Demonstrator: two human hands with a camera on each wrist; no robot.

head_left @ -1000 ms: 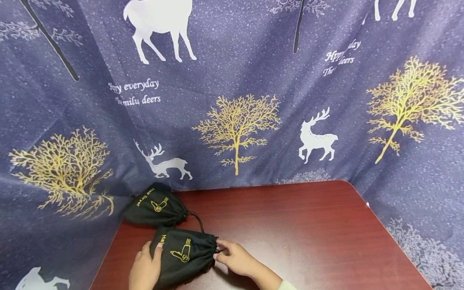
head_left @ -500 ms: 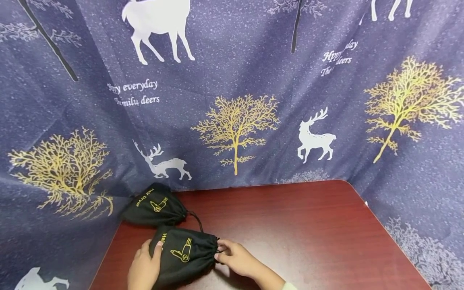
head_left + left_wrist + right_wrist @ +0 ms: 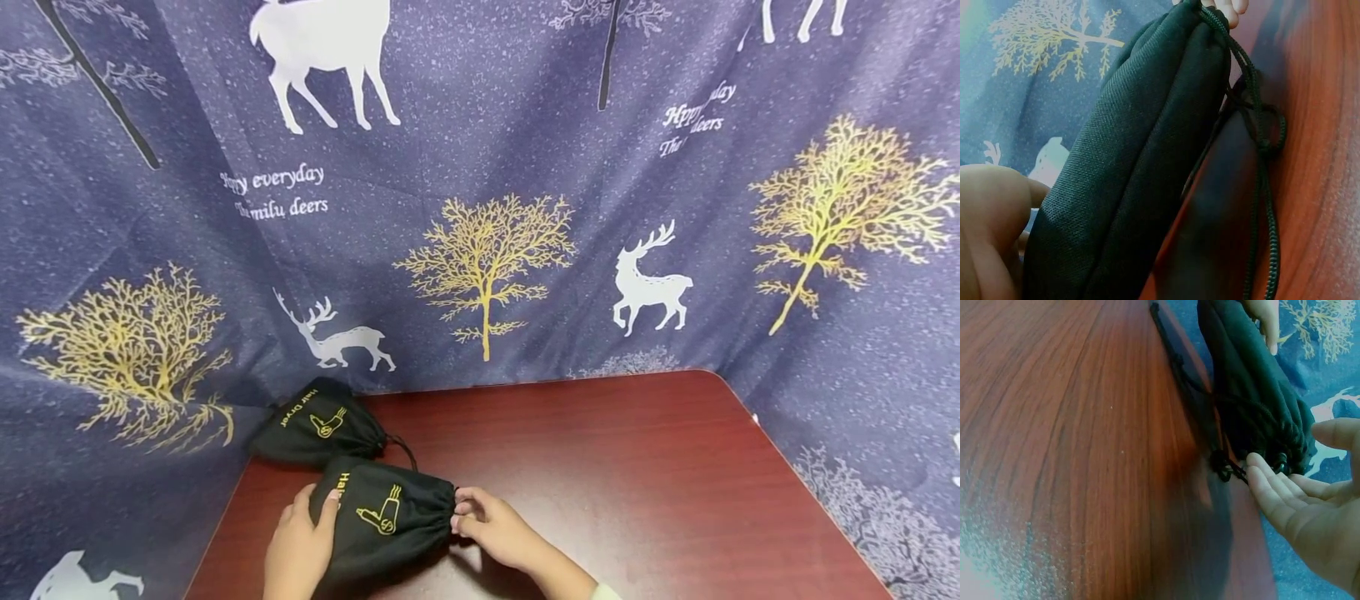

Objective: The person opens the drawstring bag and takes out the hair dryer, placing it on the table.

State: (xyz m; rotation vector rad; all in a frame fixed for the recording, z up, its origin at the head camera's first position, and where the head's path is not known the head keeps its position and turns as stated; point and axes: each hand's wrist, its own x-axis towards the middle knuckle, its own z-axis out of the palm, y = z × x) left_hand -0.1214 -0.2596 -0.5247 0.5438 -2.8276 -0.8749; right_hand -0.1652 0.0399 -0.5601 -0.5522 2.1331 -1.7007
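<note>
A black drawstring bag (image 3: 390, 518) with a yellow hair dryer outline lies near the table's front left. My left hand (image 3: 300, 542) holds its wide end, thumb over the printed face. In the left wrist view the bag (image 3: 1129, 150) stands as a thick dark side with its cord (image 3: 1261, 150) hanging toward the table. My right hand (image 3: 495, 525) is at the gathered mouth. In the right wrist view that hand (image 3: 1310, 500) has its fingers extended, tips right at the mouth, and its thumb apart from the cloth.
A second black bag (image 3: 318, 425), marked "Hair Dryer", lies behind the first at the table's far left corner, its cord (image 3: 402, 450) reaching right. The reddish wooden table (image 3: 622, 475) spreads to the right. A blue deer-print cloth (image 3: 525, 125) hangs behind and at both sides.
The front bag has shifted slightly up and to the right in the head view, with my left hand still on it. My right hand has moved slightly right, staying at the mouth.
</note>
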